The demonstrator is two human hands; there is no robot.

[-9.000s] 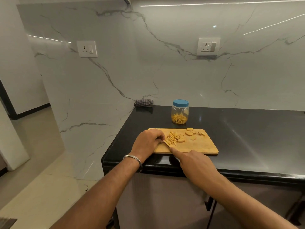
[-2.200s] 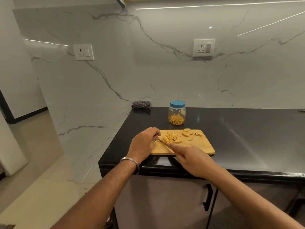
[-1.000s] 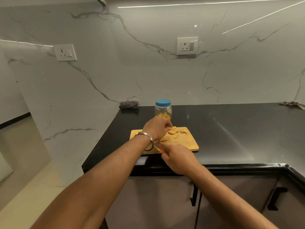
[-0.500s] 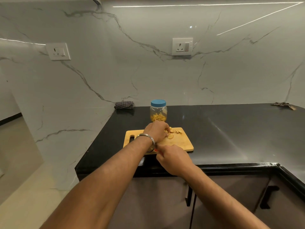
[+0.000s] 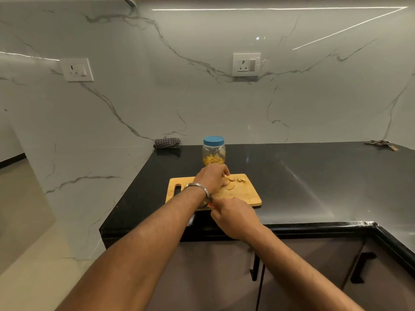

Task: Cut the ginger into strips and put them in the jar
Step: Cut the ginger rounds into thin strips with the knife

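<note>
A wooden cutting board (image 5: 243,195) lies on the black counter. Round ginger slices (image 5: 230,186) sit toward its far side. My left hand (image 5: 211,178), with a steel bangle on the wrist, reaches across the board, and its curled fingertips close on the slices near the far edge. The pile of cut strips is hidden under that hand. My right hand (image 5: 234,217) grips a knife (image 5: 211,205) at the board's near edge; only a red bit of the handle shows, and the blade is hidden. The clear jar (image 5: 213,153) with a blue lid stands just behind the board, holding ginger strips.
A folded checked cloth (image 5: 167,142) lies at the counter's back left corner. Some brownish scraps (image 5: 381,144) lie at the far right by the wall. The counter's left end drops off beside the board. Cabinet doors with dark handles (image 5: 361,268) are below.
My left hand has left the board's left side and reached forward over the strips to the ginger slices. My view has pulled back and swung right. My right hand keeps the knife low.
</note>
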